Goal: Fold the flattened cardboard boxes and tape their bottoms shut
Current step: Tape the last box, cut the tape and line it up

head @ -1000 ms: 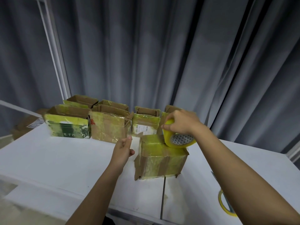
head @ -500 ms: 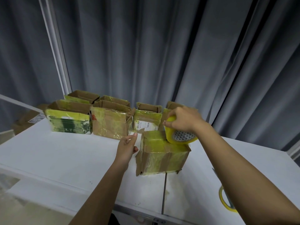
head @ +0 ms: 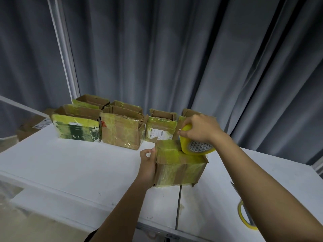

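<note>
The right hand (head: pixel 201 128) is gripping the tape roll (head: pixel 195 144) on the far right top of the box (head: pixel 178 165), whose long axis is running left-right, while the left hand (head: pixel 148 165) is bracing its left end, fingers loosely curled.

i see the near box (head: pixel 180 169) on the desk (head: pixel 70 165) before a row of open boxes (head: pixel 122 126) along the curtain (head: pixel 174 49), my left grip (head: pixel 147 165) on its left side, my right grip (head: pixel 201 127) holding the tape roll (head: pixel 195 144) on its top, a second roll (head: pixel 244 215) at far right.
</note>
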Demonstrator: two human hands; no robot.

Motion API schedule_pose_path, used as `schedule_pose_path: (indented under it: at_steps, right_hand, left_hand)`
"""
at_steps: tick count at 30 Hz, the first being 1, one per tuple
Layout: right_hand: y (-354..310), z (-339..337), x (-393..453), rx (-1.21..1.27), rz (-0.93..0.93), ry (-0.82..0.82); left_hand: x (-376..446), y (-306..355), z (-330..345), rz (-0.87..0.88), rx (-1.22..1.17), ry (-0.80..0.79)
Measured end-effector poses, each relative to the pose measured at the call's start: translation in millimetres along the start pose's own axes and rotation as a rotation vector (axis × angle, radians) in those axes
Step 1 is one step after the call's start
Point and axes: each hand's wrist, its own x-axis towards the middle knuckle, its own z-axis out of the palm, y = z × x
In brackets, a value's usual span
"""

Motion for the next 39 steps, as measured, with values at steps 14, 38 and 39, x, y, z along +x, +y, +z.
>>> schedule_pose_path:
  at_steps: [14, 38, 39]
  right_hand:
    - [-0.9, 0.0, 0.6, 0.017, 0.014, 0.007]
    - [70.0, 22.8, -26.8, 1.326, 0.253, -0.066]
    - [71.5, 32.6, -28.6, 1.443, 0.301, -0.065]
  left_hand:
    - [-21.2, 11.9, -6.4, 0.072, 0.172, -0.091]
    - [12.9, 47.8, 5.6, 0.417, 1.029, -0.415]
    - [13.1, 46.7, 6.3, 0.418, 1.02, -0.412]
